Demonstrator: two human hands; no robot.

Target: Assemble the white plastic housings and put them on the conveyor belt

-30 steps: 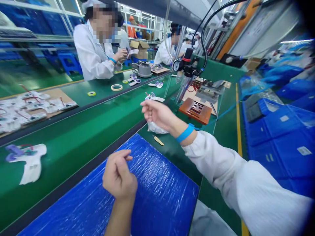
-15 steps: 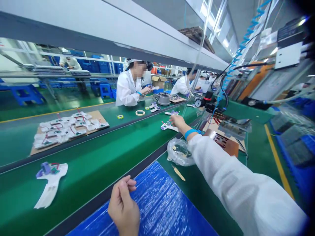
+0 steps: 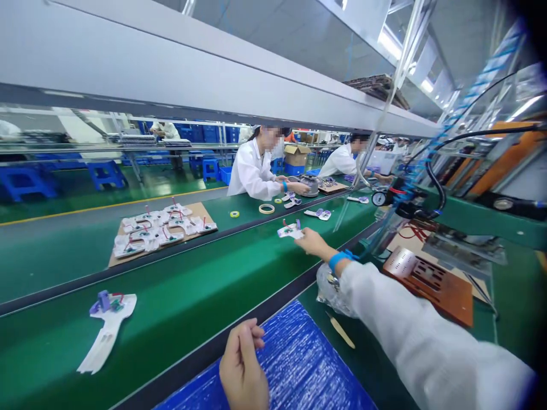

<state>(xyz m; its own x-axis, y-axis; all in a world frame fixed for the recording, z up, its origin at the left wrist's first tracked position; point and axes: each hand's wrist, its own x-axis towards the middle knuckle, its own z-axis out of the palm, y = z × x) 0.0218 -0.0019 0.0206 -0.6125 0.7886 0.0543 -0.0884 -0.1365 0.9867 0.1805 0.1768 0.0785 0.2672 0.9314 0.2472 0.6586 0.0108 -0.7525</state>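
My right hand (image 3: 311, 242), wearing a blue wrist strap, stretches out over the green conveyor belt (image 3: 188, 290). Its fingers are closed on the narrow end of a white plastic part (image 3: 291, 230) with purple pieces, a small green board and a red wire. I cannot tell whether that part touches the belt. My left hand (image 3: 244, 361) hovers by a shiny blue mat (image 3: 307, 353), fingers curled in and nothing visible in them. A similar white part (image 3: 109, 330) lies on the belt at the left. Another similar part (image 3: 318, 214) lies beyond my right hand.
A cardboard sheet (image 3: 209, 219) carries several white parts across the belt. Tape rolls (image 3: 266, 209) lie nearby. Beside my right sleeve are a clear plastic bag (image 3: 331, 290), tweezers (image 3: 342, 333) and an orange-brown fixture (image 3: 448, 296). A co-worker (image 3: 254, 171) sits opposite.
The view has swung left. My right hand has taken hold of the white part's narrow end and brought it left along the belt. The co-worker's hands have moved down to a grey object.
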